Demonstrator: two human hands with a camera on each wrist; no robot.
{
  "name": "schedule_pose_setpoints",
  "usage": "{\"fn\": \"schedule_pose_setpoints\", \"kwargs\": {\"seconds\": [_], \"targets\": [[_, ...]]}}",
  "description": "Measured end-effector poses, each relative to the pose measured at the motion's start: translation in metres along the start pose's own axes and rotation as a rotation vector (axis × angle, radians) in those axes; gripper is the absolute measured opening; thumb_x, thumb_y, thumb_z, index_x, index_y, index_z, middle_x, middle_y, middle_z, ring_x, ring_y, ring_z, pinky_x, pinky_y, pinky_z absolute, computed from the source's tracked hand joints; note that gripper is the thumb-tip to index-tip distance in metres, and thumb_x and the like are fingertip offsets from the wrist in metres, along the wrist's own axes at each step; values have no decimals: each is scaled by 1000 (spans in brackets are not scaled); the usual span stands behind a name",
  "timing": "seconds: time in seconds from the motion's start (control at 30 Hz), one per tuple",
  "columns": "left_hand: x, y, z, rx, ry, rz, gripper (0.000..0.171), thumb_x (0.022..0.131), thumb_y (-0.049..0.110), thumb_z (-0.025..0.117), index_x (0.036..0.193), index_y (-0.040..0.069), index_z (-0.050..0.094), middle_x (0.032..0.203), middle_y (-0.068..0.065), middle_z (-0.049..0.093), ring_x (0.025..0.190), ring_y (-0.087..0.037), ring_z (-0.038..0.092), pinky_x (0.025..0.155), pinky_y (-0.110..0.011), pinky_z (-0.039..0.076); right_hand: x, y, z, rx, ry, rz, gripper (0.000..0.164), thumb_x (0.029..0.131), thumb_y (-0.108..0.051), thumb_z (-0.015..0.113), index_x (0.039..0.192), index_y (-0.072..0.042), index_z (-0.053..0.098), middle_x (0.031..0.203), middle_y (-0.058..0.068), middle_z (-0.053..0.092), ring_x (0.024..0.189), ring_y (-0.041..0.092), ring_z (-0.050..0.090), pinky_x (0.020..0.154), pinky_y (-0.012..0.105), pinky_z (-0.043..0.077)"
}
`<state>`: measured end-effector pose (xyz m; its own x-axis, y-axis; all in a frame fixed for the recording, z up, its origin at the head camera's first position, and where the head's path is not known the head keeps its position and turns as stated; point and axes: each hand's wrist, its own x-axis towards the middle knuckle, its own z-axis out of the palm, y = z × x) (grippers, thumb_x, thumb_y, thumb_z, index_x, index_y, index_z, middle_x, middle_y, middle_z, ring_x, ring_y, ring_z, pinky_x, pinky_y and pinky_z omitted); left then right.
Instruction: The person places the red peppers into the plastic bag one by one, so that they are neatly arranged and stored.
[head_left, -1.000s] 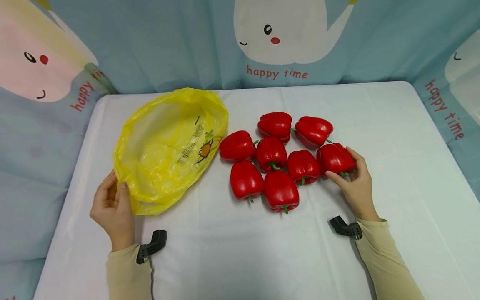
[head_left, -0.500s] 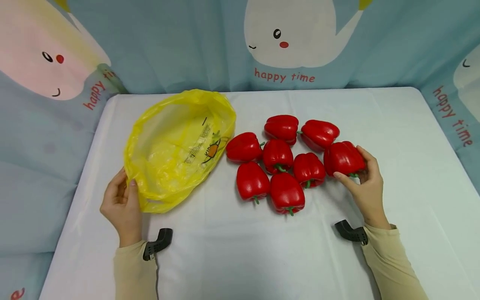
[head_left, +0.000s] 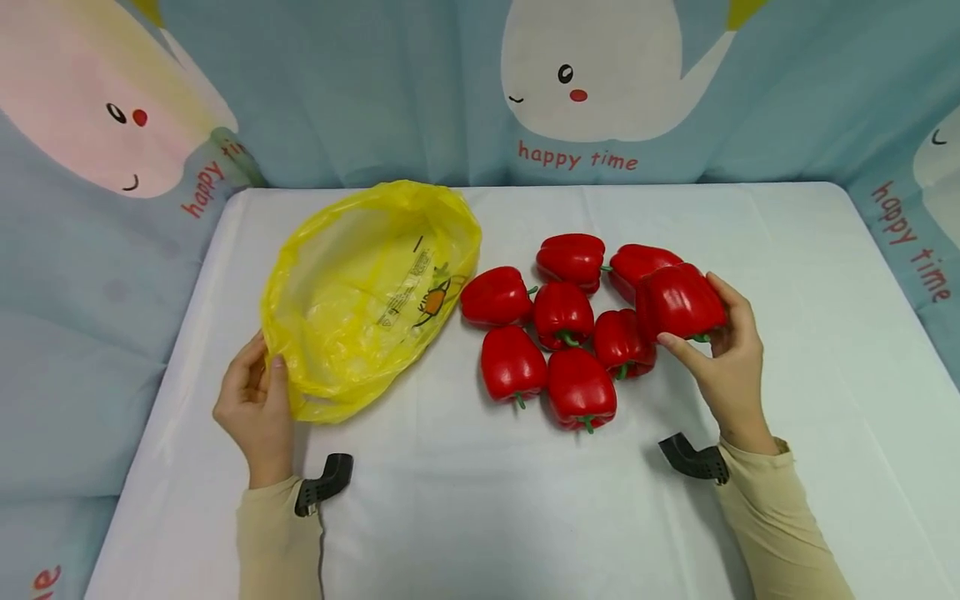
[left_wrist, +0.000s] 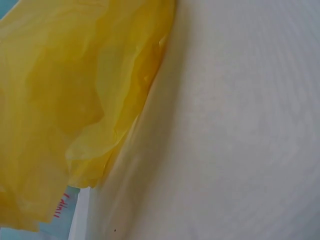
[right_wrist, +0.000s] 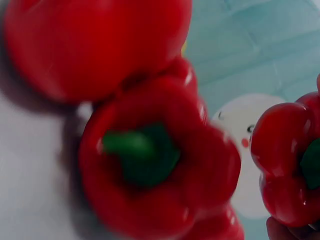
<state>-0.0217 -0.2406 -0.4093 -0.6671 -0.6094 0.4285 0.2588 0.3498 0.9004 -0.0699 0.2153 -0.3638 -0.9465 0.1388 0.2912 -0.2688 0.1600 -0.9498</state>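
Note:
At the right end of a cluster of red bell peppers, my right hand (head_left: 727,367) grips one bell pepper (head_left: 681,302) between thumb and fingers. That pepper overlaps two others in the head view, and its green stem points toward me. In the right wrist view the held pepper shows at the right edge, beside a nearer bell pepper (right_wrist: 160,165) with a green stem. On the left, my left hand (head_left: 258,408) pinches the near-left rim of a yellow plastic bag (head_left: 360,308), whose mouth gapes upward. The same bag fills the upper left of the left wrist view.
Several other red bell peppers, among them a front one (head_left: 582,388) and a left one (head_left: 496,297), lie close together right of the bag on a white-covered table (head_left: 480,508). A blue printed curtain (head_left: 390,92) hangs behind the table's far edge.
My right hand has raised the gripped pepper up and slightly left, so it now overlaps its neighbours. The left hand keeps its hold on the bag's rim. The whole head view has shifted slightly.

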Motion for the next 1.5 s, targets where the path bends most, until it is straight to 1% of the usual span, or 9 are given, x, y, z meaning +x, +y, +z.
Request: {"fn": "schedule_pose_setpoints", "kwargs": {"seconds": [0.23,0.4,0.63,0.8,0.97,1.1,1.17,1.3,1.5], "targets": [[1,1,6,4,-28,24,25,86,-12,60,111,-12,63,119,-18,62,109,-21,61,88,-23,48,3,-13,21,86,-30,-31,73,74,16,67,140,-4,43,138,10,43,120,27,41,91,19,44],[1,2,11,21,-60,37,25,88,-10,59,112,-11,63,121,-15,62,111,-21,60,89,-24,48,3,-21,41,110,-60,-50,72,74,15,68,139,-4,44,137,11,44,121,28,42,92,20,45],[1,4,12,41,-50,35,25,87,-10,60,112,-11,64,120,-15,62,111,-21,60,90,-24,47,6,-32,69,145,-117,-88,74,74,14,69,140,-2,41,135,12,46,120,29,44,92,24,47],[3,3,11,71,-64,54,24,89,-6,60,113,-11,63,120,-13,63,111,-19,60,90,-23,47,8,-40,87,176,-152,-109,74,73,14,69,140,-2,41,133,12,47,120,30,44,92,27,48],[9,-1,16,-9,-58,35,23,88,-8,60,111,-11,64,118,-15,63,107,-20,62,89,-23,48,8,-45,98,147,-181,-134,76,72,14,69,140,-2,40,135,10,48,119,29,46,95,29,46],[17,-7,23,-83,-95,22,24,87,-11,59,110,-12,64,116,-14,64,105,-21,63,88,-24,49,8,-47,103,120,-189,-158,77,71,15,70,141,-1,40,134,10,48,119,28,47,96,30,45],[23,-9,26,-101,-120,-4,24,86,-11,60,110,-10,65,115,-12,65,103,-19,63,87,-23,49,8,-47,103,110,-192,-160,77,71,15,70,141,-1,40,134,9,48,119,27,47,96,30,45],[35,-8,30,-144,-150,-107,24,86,-8,62,109,-5,68,111,-9,66,101,-17,63,85,-20,49,10,-47,103,95,-192,-145,77,72,13,71,141,-2,40,134,7,49,118,27,48,95,30,45],[46,-6,31,-186,-101,-207,24,88,-5,61,111,-4,68,108,-7,67,102,-17,63,87,-20,48,11,-46,103,106,-195,-116,75,74,7,73,141,-5,41,134,7,49,118,26,48,95,30,46]]}}
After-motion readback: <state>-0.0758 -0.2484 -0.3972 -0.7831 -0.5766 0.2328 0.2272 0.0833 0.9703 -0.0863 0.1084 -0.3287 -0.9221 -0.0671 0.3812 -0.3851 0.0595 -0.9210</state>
